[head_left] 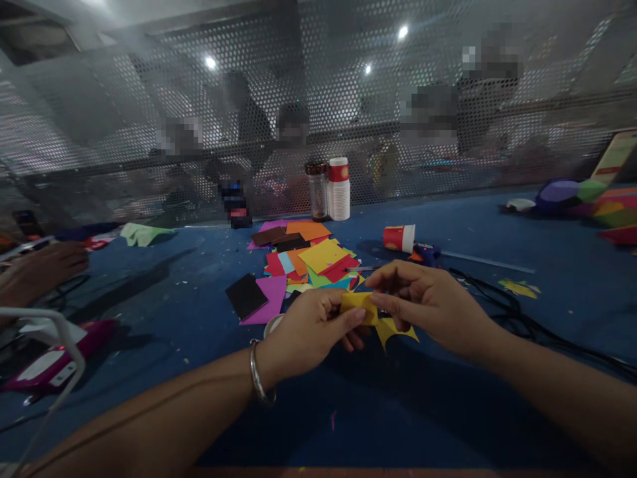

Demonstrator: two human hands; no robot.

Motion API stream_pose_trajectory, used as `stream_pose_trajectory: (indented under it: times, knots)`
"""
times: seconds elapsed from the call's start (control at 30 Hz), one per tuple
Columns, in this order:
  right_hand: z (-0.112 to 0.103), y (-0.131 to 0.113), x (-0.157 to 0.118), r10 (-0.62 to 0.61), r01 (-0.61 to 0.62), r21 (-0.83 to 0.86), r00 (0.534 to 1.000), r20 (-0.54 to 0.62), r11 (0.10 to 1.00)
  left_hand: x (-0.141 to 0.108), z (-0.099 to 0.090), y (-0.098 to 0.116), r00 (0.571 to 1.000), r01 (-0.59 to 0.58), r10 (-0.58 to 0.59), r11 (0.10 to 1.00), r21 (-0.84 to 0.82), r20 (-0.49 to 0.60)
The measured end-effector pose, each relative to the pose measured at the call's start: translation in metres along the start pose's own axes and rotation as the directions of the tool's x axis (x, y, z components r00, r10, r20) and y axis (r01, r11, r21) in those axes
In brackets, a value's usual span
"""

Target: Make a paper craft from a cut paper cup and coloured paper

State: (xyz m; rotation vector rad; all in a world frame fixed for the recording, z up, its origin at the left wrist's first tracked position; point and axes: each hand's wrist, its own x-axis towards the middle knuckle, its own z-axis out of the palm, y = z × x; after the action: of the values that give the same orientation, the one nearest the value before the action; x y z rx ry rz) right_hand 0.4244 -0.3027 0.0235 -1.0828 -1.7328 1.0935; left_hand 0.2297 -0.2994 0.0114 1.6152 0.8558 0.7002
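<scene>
Between my hands is a small piece of yellow paper (358, 307), held above the blue table. My left hand (313, 325), with a silver bangle at the wrist, pinches it between thumb and fingers. The thumb and fingers of my right hand (423, 299) close on its right edge. Just below my right fingers shows a yellow paper scrap (398, 334) with curved cut edges. Beyond my hands lies a heap of coloured paper squares, a yellow square (323, 255) on top. A purple sheet (271, 300) and a black square (246, 297) lie left of it.
A stack of paper cups (340, 196) and a clear bottle (317, 192) stand by the perforated screen. A red cup (398, 238) lies beside a blue glue gun (425, 253). Black cables (522, 315) run at right. Another person's hand (44, 265) is at left, near a power strip (60, 355).
</scene>
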Motion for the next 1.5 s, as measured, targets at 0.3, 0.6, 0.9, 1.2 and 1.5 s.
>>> stream_pose_trajectory:
  times: [0.3, 0.6, 0.9, 1.2, 1.5]
  knots:
    - [-0.001, 0.0, 0.002, 0.068, -0.068, -0.003, 0.997, 0.042, 0.998, 0.0, 0.002, -0.001, 0.999, 0.038, -0.038, 0.999, -0.002, -0.002]
    - [0.0, -0.001, 0.002, 0.105, -0.103, -0.02, 0.989, 0.107, 0.994, -0.001, 0.004, 0.004, 0.987, 0.156, -0.157, 0.987, 0.046, 0.02]
    - [0.001, -0.002, 0.0, 0.043, -0.034, -0.094, 0.995, 0.095, 0.995, -0.003, 0.005, 0.008, 0.984, 0.174, -0.174, 0.985, -0.004, 0.033]
    - [0.001, -0.002, 0.0, 0.015, -0.011, -0.129, 0.999, 0.031, 0.992, -0.002, 0.0, 0.002, 0.987, 0.145, -0.14, 0.987, -0.065, 0.076]
    - [0.001, -0.004, 0.0, 0.023, -0.024, -0.074, 1.0, -0.02, 0.997, -0.003, 0.007, 0.007, 0.989, 0.146, -0.145, 0.979, -0.144, 0.02]
